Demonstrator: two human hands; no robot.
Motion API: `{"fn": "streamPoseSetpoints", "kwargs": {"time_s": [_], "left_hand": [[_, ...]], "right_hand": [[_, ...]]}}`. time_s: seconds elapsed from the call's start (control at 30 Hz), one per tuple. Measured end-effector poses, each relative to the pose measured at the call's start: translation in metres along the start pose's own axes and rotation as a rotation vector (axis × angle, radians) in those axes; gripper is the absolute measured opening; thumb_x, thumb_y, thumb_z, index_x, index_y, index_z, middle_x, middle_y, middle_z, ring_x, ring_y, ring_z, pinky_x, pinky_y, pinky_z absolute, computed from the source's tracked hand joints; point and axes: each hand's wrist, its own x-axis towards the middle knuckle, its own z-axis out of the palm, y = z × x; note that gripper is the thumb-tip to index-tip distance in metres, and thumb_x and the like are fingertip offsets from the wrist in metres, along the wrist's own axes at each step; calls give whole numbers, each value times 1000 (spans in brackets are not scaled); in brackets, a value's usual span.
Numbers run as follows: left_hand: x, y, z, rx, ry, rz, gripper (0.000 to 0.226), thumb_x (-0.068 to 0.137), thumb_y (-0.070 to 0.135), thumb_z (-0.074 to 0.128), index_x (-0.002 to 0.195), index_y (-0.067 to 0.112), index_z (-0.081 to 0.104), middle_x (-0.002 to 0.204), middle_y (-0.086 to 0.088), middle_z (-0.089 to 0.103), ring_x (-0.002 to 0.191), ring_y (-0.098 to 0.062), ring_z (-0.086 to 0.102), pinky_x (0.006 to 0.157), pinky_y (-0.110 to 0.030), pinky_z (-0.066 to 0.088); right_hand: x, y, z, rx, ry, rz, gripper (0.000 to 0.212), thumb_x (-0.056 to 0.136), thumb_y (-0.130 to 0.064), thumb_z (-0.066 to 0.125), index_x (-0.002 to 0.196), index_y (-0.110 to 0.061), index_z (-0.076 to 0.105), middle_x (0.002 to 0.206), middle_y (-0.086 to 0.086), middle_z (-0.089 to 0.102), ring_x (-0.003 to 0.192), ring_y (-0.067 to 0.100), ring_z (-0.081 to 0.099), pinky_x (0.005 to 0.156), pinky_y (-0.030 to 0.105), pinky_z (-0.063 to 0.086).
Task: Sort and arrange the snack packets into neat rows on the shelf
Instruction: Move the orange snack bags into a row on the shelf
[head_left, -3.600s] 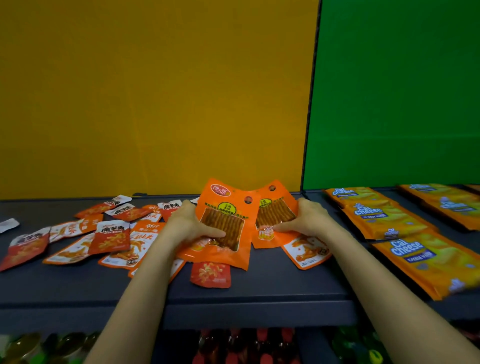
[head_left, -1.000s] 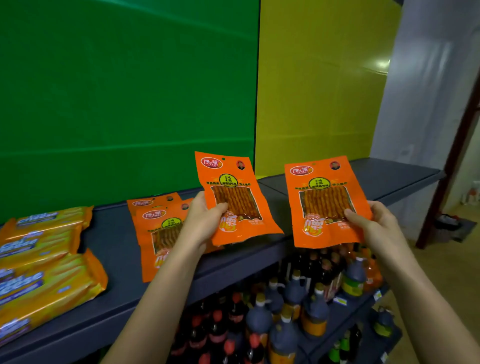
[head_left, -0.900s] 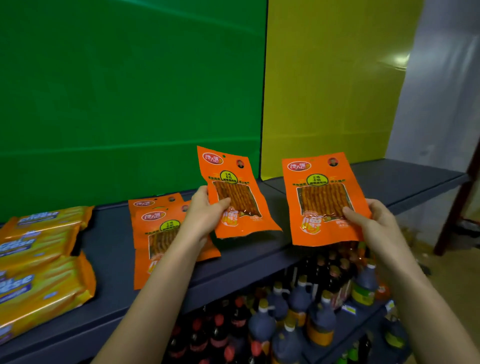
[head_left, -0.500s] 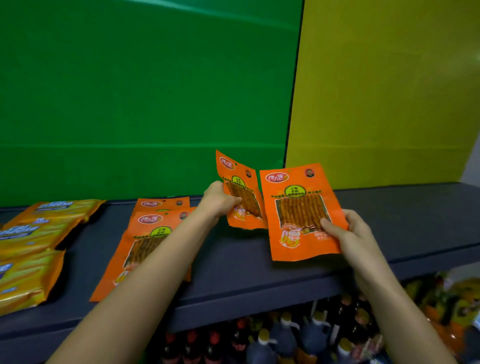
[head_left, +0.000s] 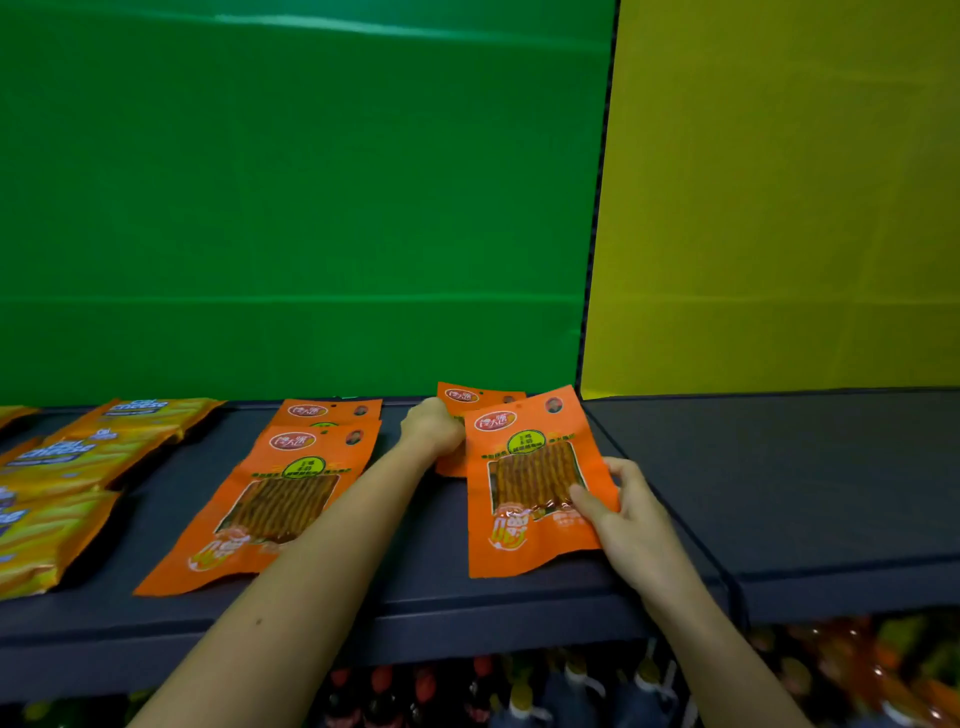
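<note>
- Both orange plastic snack packets with clear windows have come down since half a second ago: they were held up in front of the panels, and now they are low on the dark grey shelf (head_left: 779, 467).
- The nearer orange packet (head_left: 530, 483) lies face up with its bottom edge close to the shelf's front lip, label upright.
- The right hand (head_left: 623, 514) holds this packet at its lower right corner, thumb on the printed face and fingers curled round the edge.
- The farther orange packet (head_left: 470, 397) sits just behind it, largely covered by it, with only the top strip and a sliver of the left side showing.
- The left hand (head_left: 431, 428) grips that packet's left edge with curled fingers.
- To the left, apart from these, two matching orange packets lie flat and overlapping, one in front (head_left: 280, 499) and one behind (head_left: 327, 413).
- Further left lie long yellow biscuit packs with blue lettering (head_left: 78, 452).
- Behind the shelf stand a green panel (head_left: 285, 208) and a yellow panel (head_left: 779, 208).
- Blurred bottles (head_left: 519, 691) stand on the level below.
</note>
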Motion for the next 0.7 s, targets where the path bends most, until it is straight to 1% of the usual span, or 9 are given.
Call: {"fn": "streamPoseSetpoints", "kwargs": {"time_s": [0.07, 0.13, 0.2, 0.27, 0.33, 0.43, 0.5, 0.57, 0.7], "left_hand": [[-1, 0, 0, -9, 6, -12, 26, 88, 10, 48, 109, -2, 58, 120, -20, 60, 110, -34, 58, 91, -36, 48], [-2, 0, -2, -1, -21, 3, 22, 87, 8, 45, 103, 0, 57, 118, -21, 61, 101, -33, 62, 86, -36, 50], [-7, 0, -7, 67, -23, 54, 18, 89, 9, 44, 103, 4, 54, 121, -19, 59, 106, -32, 58, 85, -34, 47], [-12, -4, -15, 152, 41, 108, 26, 91, 14, 46, 114, 4, 51, 127, -18, 55, 116, -34, 52, 92, -35, 43], [-19, -10, -24, 215, 112, 165, 34, 91, 20, 46, 121, 4, 49, 127, -19, 56, 116, -35, 53, 93, -37, 43], [-39, -22, -37, 298, 205, 253, 34, 91, 27, 48, 120, 8, 53, 119, -15, 62, 109, -35, 57, 90, -41, 48], [-56, -31, -45, 339, 282, 281, 34, 92, 31, 48, 119, 12, 54, 116, -10, 65, 108, -33, 58, 87, -39, 49], [-75, -43, -54, 357, 358, 277, 32, 92, 32, 48, 118, 16, 56, 116, -4, 65, 110, -29, 57, 83, -36, 45], [-112, -81, -69, 324, 458, 244, 25, 90, 35, 51, 110, 22, 60, 112, -1, 67, 106, -27, 60, 79, -35, 45]], "right_hand": [[0, 0, -1, -5, -17, -11, 21, 91, -21, 57, 109, -21, 47, 102, 4, 66, 94, 20, 63, 87, 37, 50], [0, -2, -1, -2, -37, -19, 20, 92, -21, 55, 109, -22, 44, 100, 2, 66, 91, 18, 62, 77, 31, 49], [-1, -4, 1, -27, -59, -26, 23, 93, -22, 53, 112, -22, 40, 98, 1, 64, 91, 19, 61, 69, 24, 45], [-2, -6, 3, -114, -78, -35, 28, 94, -24, 51, 118, -22, 37, 101, 4, 63, 96, 23, 60, 75, 30, 44], [-2, -8, 4, -251, -77, -44, 37, 94, -28, 50, 126, -20, 33, 105, 7, 61, 100, 27, 57, 79, 32, 41], [-3, -7, 1, -453, -50, -71, 45, 93, -34, 48, 131, -18, 28, 114, 7, 62, 109, 31, 56, 83, 36, 41], [-5, -8, -3, -577, -55, -100, 46, 94, -37, 46, 131, -17, 27, 114, 7, 62, 108, 30, 57, 79, 34, 41], [-7, -9, -9, -688, -50, -149, 48, 95, -40, 42, 133, -16, 28, 117, 7, 60, 110, 27, 56, 75, 33, 39], [-7, -13, -17, -853, 39, -272, 51, 96, -44, 37, 136, -13, 34, 134, 6, 47, 122, 25, 44, 94, 35, 39]]}}
